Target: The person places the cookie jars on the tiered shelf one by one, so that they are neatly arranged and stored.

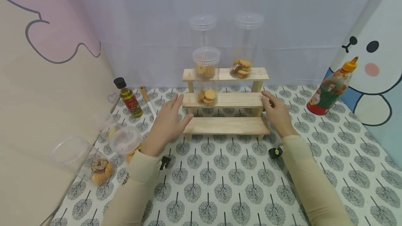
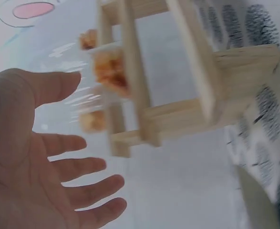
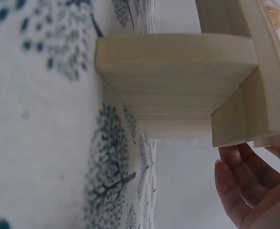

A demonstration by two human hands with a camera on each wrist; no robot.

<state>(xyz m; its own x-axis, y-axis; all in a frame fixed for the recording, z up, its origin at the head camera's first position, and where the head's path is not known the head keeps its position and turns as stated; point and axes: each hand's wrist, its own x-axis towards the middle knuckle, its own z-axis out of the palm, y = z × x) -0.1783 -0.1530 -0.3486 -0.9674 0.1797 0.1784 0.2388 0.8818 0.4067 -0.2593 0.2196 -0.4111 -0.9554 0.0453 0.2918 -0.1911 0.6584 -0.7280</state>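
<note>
A three-step wooden shelf (image 1: 226, 125) stands on the table, with clear jars of cookies on it. One jar (image 1: 206, 76) is on the middle step toward the left; a second jar (image 1: 248, 44) stands at the right of the top step. Behind the first, a third jar (image 1: 203, 27) is partly hidden. My left hand (image 1: 168, 121) is beside the shelf's left end, fingers spread and holding nothing; its palm (image 2: 20, 176) shows in the left wrist view. With curled fingers, my right hand (image 1: 277, 114) grips the right end of the middle step, fingertips (image 3: 230, 155) at the wood.
Clear jars of baked goods, among them a wide one (image 1: 84, 159) and a smaller one (image 1: 125, 140), are at the left by the wall. An oil bottle (image 1: 130, 100) and a wooden-handled utensil (image 1: 145, 94) lie beyond. A red sauce bottle (image 1: 329, 90) stands at the right.
</note>
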